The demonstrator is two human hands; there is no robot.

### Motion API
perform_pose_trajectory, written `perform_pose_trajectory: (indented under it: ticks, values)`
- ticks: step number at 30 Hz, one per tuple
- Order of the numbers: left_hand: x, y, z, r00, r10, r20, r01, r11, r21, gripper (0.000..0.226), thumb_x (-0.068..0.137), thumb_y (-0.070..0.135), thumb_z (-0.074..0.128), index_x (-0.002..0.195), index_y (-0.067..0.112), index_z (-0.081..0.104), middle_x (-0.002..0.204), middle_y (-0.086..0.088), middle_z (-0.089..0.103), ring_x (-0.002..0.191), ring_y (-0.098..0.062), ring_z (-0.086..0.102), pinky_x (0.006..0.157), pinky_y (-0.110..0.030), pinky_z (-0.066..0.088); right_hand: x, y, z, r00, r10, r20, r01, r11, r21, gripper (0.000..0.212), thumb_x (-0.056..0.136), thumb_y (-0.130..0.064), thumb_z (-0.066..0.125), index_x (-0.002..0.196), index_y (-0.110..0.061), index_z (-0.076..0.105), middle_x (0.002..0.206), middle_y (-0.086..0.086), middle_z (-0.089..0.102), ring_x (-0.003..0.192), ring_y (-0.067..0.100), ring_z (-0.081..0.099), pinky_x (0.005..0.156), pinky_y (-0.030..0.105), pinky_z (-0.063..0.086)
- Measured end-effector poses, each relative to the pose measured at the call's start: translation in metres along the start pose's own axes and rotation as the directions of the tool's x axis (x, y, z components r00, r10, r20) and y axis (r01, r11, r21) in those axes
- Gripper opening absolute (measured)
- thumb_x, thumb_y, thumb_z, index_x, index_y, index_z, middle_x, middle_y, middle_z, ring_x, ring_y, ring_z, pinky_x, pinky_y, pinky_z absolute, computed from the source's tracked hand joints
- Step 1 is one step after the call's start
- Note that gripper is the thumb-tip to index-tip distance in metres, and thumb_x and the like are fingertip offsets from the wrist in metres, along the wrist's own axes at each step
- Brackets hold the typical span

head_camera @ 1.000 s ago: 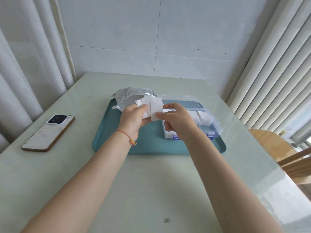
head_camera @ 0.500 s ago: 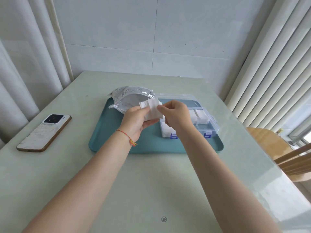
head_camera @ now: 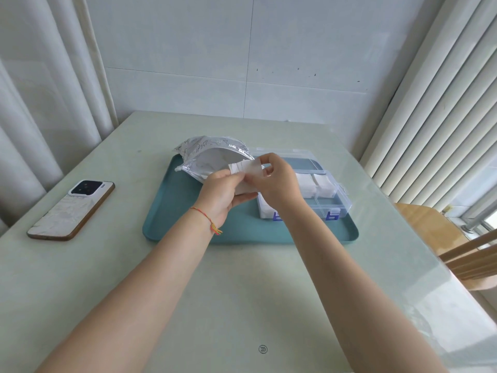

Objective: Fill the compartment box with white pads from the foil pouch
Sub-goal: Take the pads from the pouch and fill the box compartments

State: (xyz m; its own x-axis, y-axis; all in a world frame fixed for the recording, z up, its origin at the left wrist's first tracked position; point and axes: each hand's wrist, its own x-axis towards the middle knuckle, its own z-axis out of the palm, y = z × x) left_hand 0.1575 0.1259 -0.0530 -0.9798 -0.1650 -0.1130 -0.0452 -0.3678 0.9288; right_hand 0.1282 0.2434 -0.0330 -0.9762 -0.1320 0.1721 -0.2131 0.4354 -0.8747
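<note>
A stack of white pads (head_camera: pixel 246 169) is held between both hands above the teal tray (head_camera: pixel 172 211). My left hand (head_camera: pixel 219 195) grips the stack from below and the left. My right hand (head_camera: pixel 274 181) pinches the top pads with thumb and fingers. The open foil pouch (head_camera: pixel 209 157) lies at the tray's back left, its mouth facing the hands. The clear compartment box (head_camera: pixel 330 195) with blue latches sits on the tray's right, lid open, white pads in its compartments; my right hand hides its left part.
A phone (head_camera: pixel 71 210) lies face down on the pale table at the left. A wooden chair (head_camera: pixel 443 238) stands off the table's right edge. Curtains hang on both sides, a tiled wall at the back.
Both hands have drawn closer over the pad stack; my right hand has shifted from the stack's right edge to pinching its top. The camera view has tilted slightly.
</note>
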Motion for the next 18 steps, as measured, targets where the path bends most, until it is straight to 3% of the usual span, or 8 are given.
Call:
perform_pose_trajectory:
  ticks: [3, 8, 13, 16, 18]
  values:
    - [-0.0001, 0.0023, -0.0011, 1.0, -0.005, -0.001, 0.005, 1.0, -0.009, 0.026, 0.099, 0.001, 0.045, 0.116, -0.01, 0.061, 0.101, -0.021, 0.069, 0.084, -0.025, 0.069, 0.073, -0.035, 0.061, 0.0006, 0.0009, 0.0002, 1.0, -0.01, 0.001, 0.01, 0.999, -0.038, 0.022, 0.089, -0.026, 0.066, 0.107, -0.02, 0.055, 0.075, -0.011, 0.051, 0.065, 0.005, 0.051, 0.054, 0.022, 0.038]
    - [0.0006, 0.0075, -0.0027, 0.999, -0.009, -0.048, 0.007, 1.0, -0.03, 0.026, 0.098, -0.001, 0.043, 0.114, -0.007, 0.063, 0.101, -0.018, 0.066, 0.086, -0.026, 0.066, 0.071, -0.035, 0.062, 0.0025, 0.0016, -0.0009, 0.997, -0.018, -0.071, 0.021, 0.999, 0.049, 0.004, 0.092, -0.021, 0.062, 0.09, -0.019, 0.059, 0.09, -0.007, 0.063, 0.064, 0.014, 0.053, 0.062, 0.025, 0.041]
    - [0.0002, 0.0078, -0.0035, 0.999, -0.026, -0.031, 0.027, 1.0, 0.014, 0.029, 0.096, -0.003, 0.041, 0.112, -0.007, 0.064, 0.099, -0.019, 0.067, 0.083, -0.025, 0.067, 0.066, -0.033, 0.061, 0.004, 0.002, -0.003, 1.0, 0.029, -0.005, -0.029, 0.996, 0.089, 0.018, 0.087, -0.02, 0.069, 0.073, -0.026, 0.06, 0.081, -0.009, 0.062, 0.059, 0.014, 0.054, 0.056, 0.027, 0.043]
    - [-0.0003, 0.0071, -0.0031, 0.999, -0.033, -0.014, 0.034, 0.999, 0.041, 0.028, 0.096, -0.002, 0.043, 0.112, -0.008, 0.065, 0.1, -0.02, 0.067, 0.083, -0.025, 0.067, 0.065, -0.033, 0.061, 0.0055, 0.003, -0.0009, 0.999, 0.05, -0.021, -0.048, 0.996, 0.073, 0.015, 0.084, -0.02, 0.071, 0.074, -0.024, 0.061, 0.081, -0.008, 0.063, 0.074, 0.017, 0.06, 0.067, 0.034, 0.052]
    - [-0.0009, 0.0065, -0.0034, 0.999, -0.032, -0.006, 0.033, 0.998, 0.054, 0.026, 0.096, -0.001, 0.045, 0.109, -0.005, 0.066, 0.098, -0.019, 0.068, 0.081, -0.024, 0.068, 0.066, -0.033, 0.061, 0.0058, 0.0028, 0.0001, 0.997, 0.071, -0.029, -0.068, 0.994, 0.087, 0.008, 0.084, -0.02, 0.071, 0.085, -0.02, 0.063, 0.085, -0.005, 0.063, 0.077, 0.017, 0.06, 0.067, 0.034, 0.052]
